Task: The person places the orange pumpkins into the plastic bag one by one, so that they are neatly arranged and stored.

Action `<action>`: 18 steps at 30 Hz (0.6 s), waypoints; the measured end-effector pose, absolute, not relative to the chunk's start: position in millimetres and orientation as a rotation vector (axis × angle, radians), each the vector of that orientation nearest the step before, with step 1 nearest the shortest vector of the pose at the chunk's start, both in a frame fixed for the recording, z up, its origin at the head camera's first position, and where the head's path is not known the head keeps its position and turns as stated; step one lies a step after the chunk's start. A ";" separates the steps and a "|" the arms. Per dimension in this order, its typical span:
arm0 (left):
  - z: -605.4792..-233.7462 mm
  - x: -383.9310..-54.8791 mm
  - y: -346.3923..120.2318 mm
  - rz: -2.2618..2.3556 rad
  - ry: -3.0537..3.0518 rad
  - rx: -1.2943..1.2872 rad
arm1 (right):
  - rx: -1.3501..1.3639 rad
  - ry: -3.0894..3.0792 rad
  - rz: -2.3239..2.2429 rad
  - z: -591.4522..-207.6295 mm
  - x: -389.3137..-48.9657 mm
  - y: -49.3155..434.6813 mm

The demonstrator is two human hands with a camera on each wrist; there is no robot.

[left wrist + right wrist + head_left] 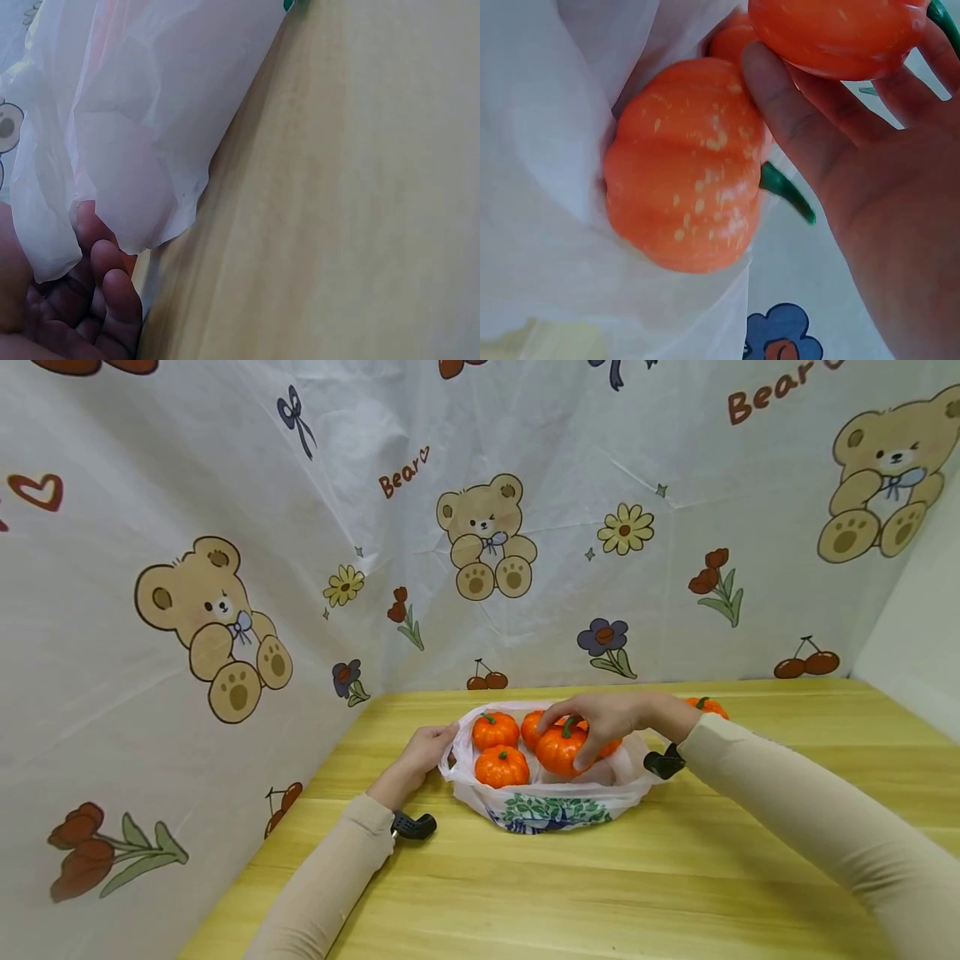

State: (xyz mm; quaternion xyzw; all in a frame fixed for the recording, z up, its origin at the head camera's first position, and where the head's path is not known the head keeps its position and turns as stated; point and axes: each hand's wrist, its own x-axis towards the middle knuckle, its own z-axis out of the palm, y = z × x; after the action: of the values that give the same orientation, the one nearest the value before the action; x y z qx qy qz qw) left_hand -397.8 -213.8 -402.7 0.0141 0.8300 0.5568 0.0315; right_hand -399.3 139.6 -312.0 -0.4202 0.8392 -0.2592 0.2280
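A white plastic bag with a green tree print lies wide-mouthed on the table. At its left end my left hand pinches the bag's handle, its fingers curled round the thin plastic in the left wrist view. Over the bag's opening my right hand grips a small orange pumpkin with a green stem, thumb on one side and fingers on the other. Several like pumpkins sit inside, among them a rear-left pumpkin and a front-left pumpkin. Close below my thumb in the right wrist view is a speckled pumpkin.
Another orange pumpkin stands outside the bag at the back right, partly hidden by my right forearm. The wooden table meets a patterned cloth wall at the back and left.
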 end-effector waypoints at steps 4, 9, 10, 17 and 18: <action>-404.1 -397.1 -214.2 1.724 2.550 0.049 | -1.157 2.307 -0.709 -314.3 -397.6 133.7; -406.2 -396.8 -215.1 1.730 2.549 0.047 | -1.150 2.290 -0.721 -320.1 -396.1 127.8; -406.3 -397.1 -215.2 1.728 2.553 0.045 | -1.156 2.289 -0.720 -321.3 -396.1 126.7; -404.2 -398.6 -215.1 1.717 2.551 0.027 | -1.163 2.307 -0.690 -328.1 -396.8 123.7; -404.0 -398.5 -215.0 1.714 2.552 0.026 | -1.155 2.310 -0.689 -329.0 -396.8 123.5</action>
State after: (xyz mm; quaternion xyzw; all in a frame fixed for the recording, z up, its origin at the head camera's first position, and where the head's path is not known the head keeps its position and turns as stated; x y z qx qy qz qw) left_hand -398.5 -215.0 -404.0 0.0083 0.8297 0.5572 0.0338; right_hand -396.8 123.5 -329.0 -0.4203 0.8405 -0.2507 0.2324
